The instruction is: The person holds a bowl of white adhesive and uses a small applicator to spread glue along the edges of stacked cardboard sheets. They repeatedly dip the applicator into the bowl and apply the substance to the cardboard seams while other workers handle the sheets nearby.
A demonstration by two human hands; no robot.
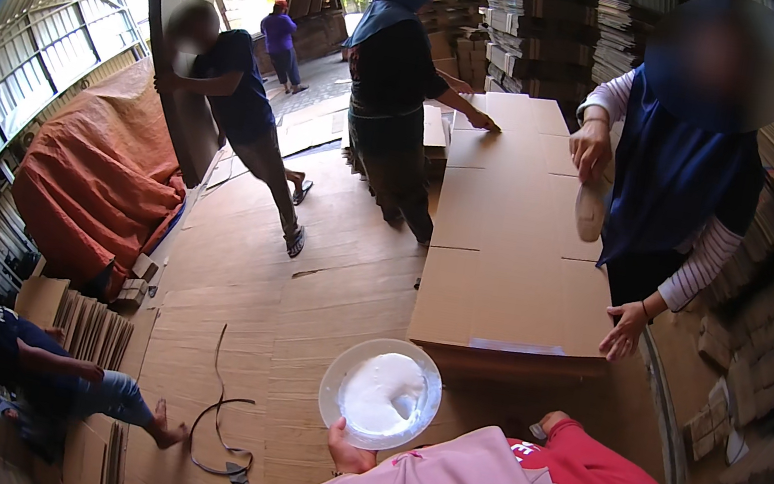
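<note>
My left hand (351,451) grips the near rim of a shallow, pale round bowl (332,375). Thick white paste (379,388) fills much of it, with a hollow on its right side. The bowl is held just short of the near edge of a stack of flat cardboard sheets (519,304). My right hand (554,423) shows only in part, below the stack's near edge by my red sleeve. A small greyish bit is beside its fingers, which are too hidden to read. A clear strip (517,347) lies along the top sheet's near edge.
Across the stack at right, a person (684,188) holds a flat tan piece (590,211). Another person (392,81) touches the far end. Others are at left, one walking (239,87), one seated (35,354). A dark strap (214,407) lies on the floor near an orange tarp (99,176).
</note>
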